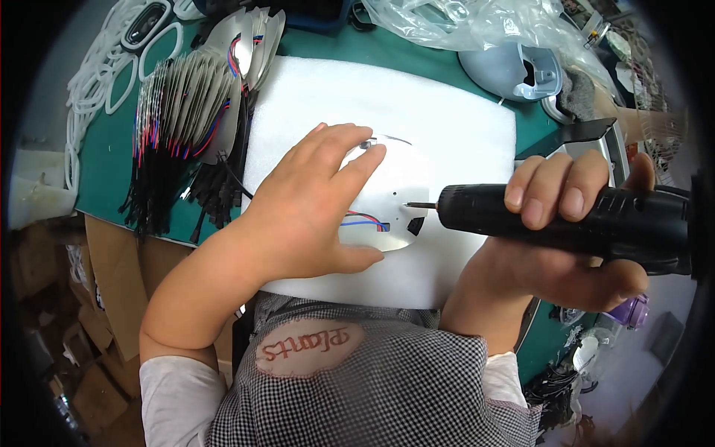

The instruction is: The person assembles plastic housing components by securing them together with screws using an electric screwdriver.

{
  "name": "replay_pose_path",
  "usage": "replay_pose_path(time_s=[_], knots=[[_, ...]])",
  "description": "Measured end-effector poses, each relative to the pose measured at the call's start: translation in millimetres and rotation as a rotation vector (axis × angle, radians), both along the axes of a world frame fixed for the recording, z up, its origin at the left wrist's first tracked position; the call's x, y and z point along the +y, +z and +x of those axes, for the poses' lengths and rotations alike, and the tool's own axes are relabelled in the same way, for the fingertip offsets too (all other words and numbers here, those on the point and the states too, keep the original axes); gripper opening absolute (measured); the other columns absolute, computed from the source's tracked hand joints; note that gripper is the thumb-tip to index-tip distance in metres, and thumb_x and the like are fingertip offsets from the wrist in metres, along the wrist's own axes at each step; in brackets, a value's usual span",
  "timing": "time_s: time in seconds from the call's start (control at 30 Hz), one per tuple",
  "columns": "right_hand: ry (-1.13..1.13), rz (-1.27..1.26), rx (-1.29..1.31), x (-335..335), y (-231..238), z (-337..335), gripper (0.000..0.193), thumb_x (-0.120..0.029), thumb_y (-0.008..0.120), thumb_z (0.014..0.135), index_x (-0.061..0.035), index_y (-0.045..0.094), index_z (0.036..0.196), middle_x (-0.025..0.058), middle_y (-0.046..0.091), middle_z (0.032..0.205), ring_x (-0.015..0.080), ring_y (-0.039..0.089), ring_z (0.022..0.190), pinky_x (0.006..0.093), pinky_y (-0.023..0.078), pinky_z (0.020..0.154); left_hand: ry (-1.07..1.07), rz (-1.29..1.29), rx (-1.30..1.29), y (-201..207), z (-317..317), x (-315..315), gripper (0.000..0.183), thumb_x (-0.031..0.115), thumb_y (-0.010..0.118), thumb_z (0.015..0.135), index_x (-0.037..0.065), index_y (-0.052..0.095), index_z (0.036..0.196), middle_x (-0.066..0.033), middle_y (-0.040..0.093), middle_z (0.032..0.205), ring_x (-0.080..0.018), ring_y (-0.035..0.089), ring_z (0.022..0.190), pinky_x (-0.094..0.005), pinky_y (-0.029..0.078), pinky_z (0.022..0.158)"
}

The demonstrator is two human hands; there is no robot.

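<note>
A round, pale metal plate (408,167) with small holes and red and blue wires (365,221) lies on a white foam sheet (477,141). My left hand (309,201) spans the plate from its left side, fingers at the far edge and thumb at the near edge, holding it. In my right hand (558,201) is a black electric screwdriver (477,208), held level. Its thin bit (421,205) points left over the plate, close to the holes; whether the tip touches the surface I cannot tell. A small black patch (415,226) sits at the plate's lower right.
Stacked plates with wires (186,104) stand at the far left, beside coiled white cables (97,89). Clear plastic bags (462,26) and a grey-blue plastic housing (510,71) lie at the far right. Another person's arm (644,123) reaches in at right.
</note>
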State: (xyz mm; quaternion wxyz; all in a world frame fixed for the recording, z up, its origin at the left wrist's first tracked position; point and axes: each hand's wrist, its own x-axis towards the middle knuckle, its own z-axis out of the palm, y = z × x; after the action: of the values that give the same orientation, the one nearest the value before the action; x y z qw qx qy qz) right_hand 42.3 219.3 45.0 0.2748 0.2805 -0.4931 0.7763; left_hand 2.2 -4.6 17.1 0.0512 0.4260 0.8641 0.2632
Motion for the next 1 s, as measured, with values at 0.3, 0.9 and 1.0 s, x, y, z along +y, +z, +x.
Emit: replay_pose_path(time_s=[0.3, 0.9, 1.0], knots=[[-0.047, -0.011, 0.024, -10, -8, -10, 0.084, -0.065, 0.054, 0.086, -0.0064, 0.033, 0.143, 0.0086, 0.051, 0.085, 0.0173, 0.054, 0.061, 0.0331, 0.05, 0.058, 0.011, 0.007, -0.042, -1, -1, 0, 0.09, 0.032, 0.087, 0.057, 0.0, 0.046, 0.131, -0.0189, 0.042, 0.133, -0.0371, 0.04, 0.127, -0.0488, 0.031, 0.112], [-0.178, 0.413, -0.329, -26, 19, -3, 0.086, -0.056, 0.063, 0.086, -0.0057, 0.024, 0.143, 0.0115, 0.055, 0.08, 0.0197, 0.057, 0.058, 0.0347, 0.052, 0.054, 0.011, 0.006, -0.022, -4, -2, -2, 0.093, 0.031, 0.086, 0.054, 0.004, 0.047, 0.134, -0.0175, 0.042, 0.137, -0.0374, 0.04, 0.129, -0.047, 0.033, 0.11], [-0.185, 0.306, -0.279, -32, 13, -8, 0.083, -0.053, 0.064, 0.086, -0.005, 0.026, 0.142, 0.0115, 0.055, 0.078, 0.0198, 0.057, 0.057, 0.0345, 0.052, 0.055, -0.005, 0.038, -0.016, -5, -2, 0, 0.092, 0.032, 0.086, 0.054, 0.004, 0.047, 0.133, -0.0171, 0.043, 0.137, -0.0375, 0.04, 0.129, -0.0467, 0.033, 0.11]])
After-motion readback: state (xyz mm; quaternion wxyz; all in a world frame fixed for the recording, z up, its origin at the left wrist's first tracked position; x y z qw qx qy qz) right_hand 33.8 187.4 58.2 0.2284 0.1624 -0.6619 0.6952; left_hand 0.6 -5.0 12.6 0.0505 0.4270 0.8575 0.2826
